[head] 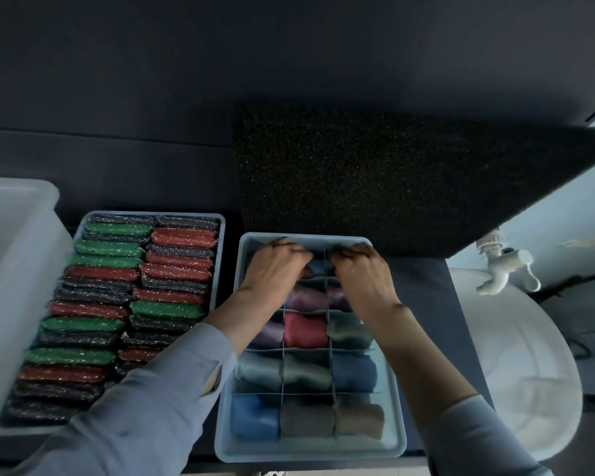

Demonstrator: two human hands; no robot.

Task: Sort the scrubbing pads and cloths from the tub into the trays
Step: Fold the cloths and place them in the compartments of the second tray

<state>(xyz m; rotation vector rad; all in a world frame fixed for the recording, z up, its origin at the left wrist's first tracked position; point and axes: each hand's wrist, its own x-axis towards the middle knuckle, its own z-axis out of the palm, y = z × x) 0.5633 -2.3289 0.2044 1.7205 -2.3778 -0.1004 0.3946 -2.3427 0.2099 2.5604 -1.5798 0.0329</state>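
A pale blue tray with dividers (pixel 394 438) sits in front of me, its cells filled with rolled cloths in red (pixel 304 329), blue (pixel 255 422), grey and purple. Both hands reach into its far row. My left hand (pixel 273 269) and my right hand (pixel 361 271) curl around a dark blue cloth (pixel 318 267) in the far middle cell. To the left, a second tray (pixel 220 255) holds two rows of glittery scrubbing pads (pixel 109 249) in green, red and black. The white tub (pixel 18 266) stands at the far left, its inside out of sight.
A dark speckled foam mat (pixel 392 180) lies behind the divided tray. At the right are a white basin (pixel 522 365) and a white tap (pixel 502 266). The counter is dark, and its front edge runs just below the trays.
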